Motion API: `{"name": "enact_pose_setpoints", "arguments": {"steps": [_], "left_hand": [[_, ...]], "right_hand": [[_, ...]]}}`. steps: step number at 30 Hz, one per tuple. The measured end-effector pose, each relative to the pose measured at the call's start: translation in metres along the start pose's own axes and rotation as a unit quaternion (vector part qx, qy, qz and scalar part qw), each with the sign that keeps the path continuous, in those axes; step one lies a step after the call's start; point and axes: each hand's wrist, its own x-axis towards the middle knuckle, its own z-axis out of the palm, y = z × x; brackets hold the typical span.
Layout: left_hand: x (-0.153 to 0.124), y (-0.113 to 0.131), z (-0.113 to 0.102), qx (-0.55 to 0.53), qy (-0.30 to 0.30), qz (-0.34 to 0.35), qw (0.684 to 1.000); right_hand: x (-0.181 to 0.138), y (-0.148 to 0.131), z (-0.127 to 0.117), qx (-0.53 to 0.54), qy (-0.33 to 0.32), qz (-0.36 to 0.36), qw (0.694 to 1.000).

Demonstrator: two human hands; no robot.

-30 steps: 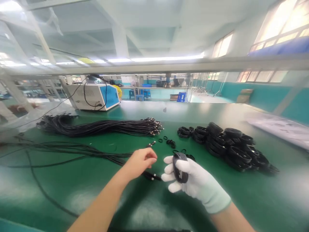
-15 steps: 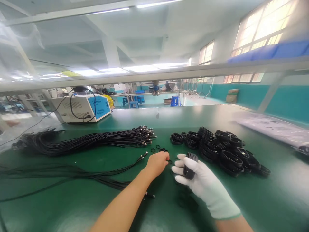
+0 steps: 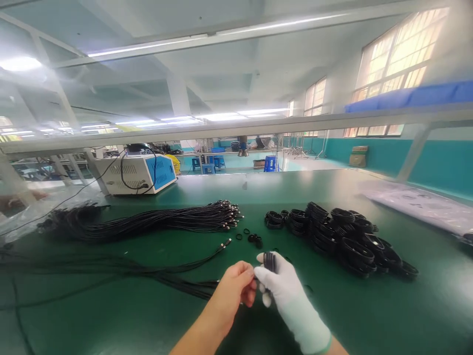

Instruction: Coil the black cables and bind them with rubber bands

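Note:
My right hand (image 3: 283,283), in a white glove, is closed around a small coiled black cable (image 3: 270,261). Beside it, my bare left hand (image 3: 236,286) has thumb and forefinger pinched close to the glove's fingertips; whatever sits in the pinch is too small and hidden to make out. Small black rings (image 3: 254,238) lie on the green table just beyond the hands. To the left, a few loose black cables (image 3: 166,272) stretch across the table, partly behind my left hand. Further back lies a thick bundle of straight black cables (image 3: 148,222) with metal plugs at its right end.
A heap of coiled black cables (image 3: 340,236) covers the table's right side. Behind the bundle stands a white and blue machine box (image 3: 142,172). Clear plastic sheeting (image 3: 421,204) lies at the right edge, and a shelf beam (image 3: 221,129) crosses above the table.
My left hand has come back from the small rings to meet my right hand. The right hand, still holding the coil, has moved left and nearer to me. The view has tilted up slightly.

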Motion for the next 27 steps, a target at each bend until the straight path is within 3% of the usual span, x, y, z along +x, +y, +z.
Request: {"name": "enact_pose_setpoints", "arguments": {"steps": [4,6,9,11,14,16,18,20,23,27], "left_hand": [[-0.016,-0.013,-0.005,0.023,0.077,0.027,0.996],[-0.028,-0.012,-0.010,-0.049,0.088,0.046,0.994],[-0.048,-0.003,-0.021,-0.211,0.030,0.038,0.976],[-0.056,0.004,-0.031,-0.188,-0.047,0.019,0.981],[-0.058,0.011,-0.047,0.048,-0.102,-0.005,0.994],[-0.057,0.017,-0.055,0.220,-0.087,-0.008,0.971],[-0.058,0.022,-0.058,0.322,-0.077,0.001,0.943],[-0.060,0.027,-0.057,0.358,-0.072,0.021,0.931],[-0.061,0.028,-0.052,0.330,-0.034,0.043,0.942],[-0.057,0.020,-0.049,0.223,-0.031,0.040,0.974]], "right_hand": [[-0.010,0.013,0.003,0.083,-0.091,0.044,0.991],[-0.015,0.015,0.002,0.114,-0.168,0.077,0.976],[-0.024,0.011,0.003,0.152,-0.283,0.099,0.942],[-0.030,0.005,0.007,0.136,-0.312,0.087,0.936],[-0.033,-0.002,0.014,0.036,-0.309,0.080,0.947],[-0.031,-0.005,0.017,-0.026,-0.300,0.085,0.950],[-0.027,-0.006,0.020,-0.078,-0.268,0.075,0.957],[-0.024,-0.005,0.020,-0.131,-0.202,0.046,0.969],[-0.021,-0.001,0.018,-0.195,-0.137,0.033,0.971],[-0.021,0.005,0.013,-0.217,-0.184,0.096,0.954]]}}
